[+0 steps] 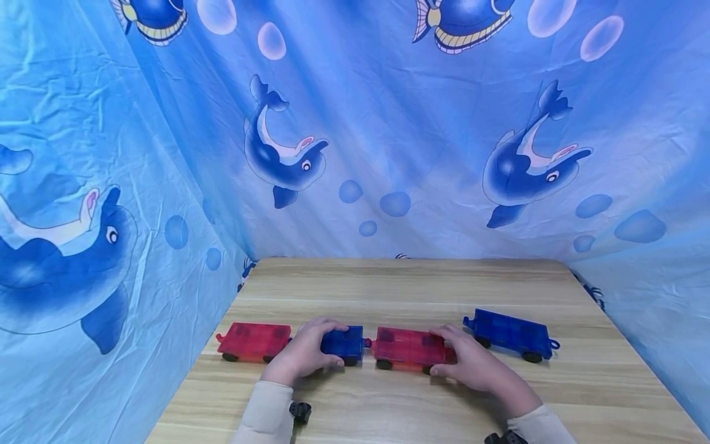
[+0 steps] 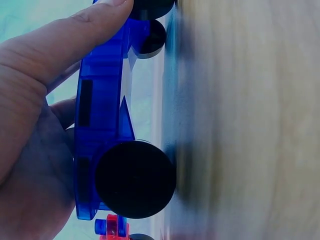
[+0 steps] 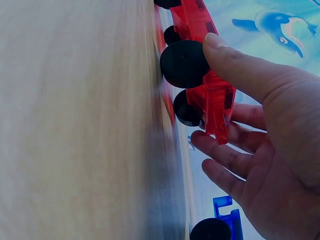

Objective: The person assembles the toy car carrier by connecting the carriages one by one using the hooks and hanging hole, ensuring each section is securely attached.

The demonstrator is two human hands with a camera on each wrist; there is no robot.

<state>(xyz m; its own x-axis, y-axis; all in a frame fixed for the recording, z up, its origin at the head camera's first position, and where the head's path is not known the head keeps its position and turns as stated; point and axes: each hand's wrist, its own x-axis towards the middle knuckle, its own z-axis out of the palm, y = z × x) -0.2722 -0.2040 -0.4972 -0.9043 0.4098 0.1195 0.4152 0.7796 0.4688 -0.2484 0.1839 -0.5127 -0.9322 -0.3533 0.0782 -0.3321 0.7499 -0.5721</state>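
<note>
Several translucent toy wagons with black wheels stand in a row on the wooden table (image 1: 399,283). My left hand (image 1: 307,353) grips a blue wagon (image 1: 344,344), thumb along its side in the left wrist view (image 2: 102,100). My right hand (image 1: 471,364) holds the right end of a red wagon (image 1: 407,346), thumb by a wheel (image 3: 184,63) and fingers behind (image 3: 220,100). The blue and red wagons meet at their couplers. Another red wagon (image 1: 254,341) stands left of my left hand. A second blue wagon (image 1: 510,333) stands free at the right.
Blue cloth printed with dolphins (image 1: 285,154) hangs behind and on both sides of the table. The table's far half lies beyond the wagons. Small black wrist-camera mounts (image 1: 300,412) show near my sleeves.
</note>
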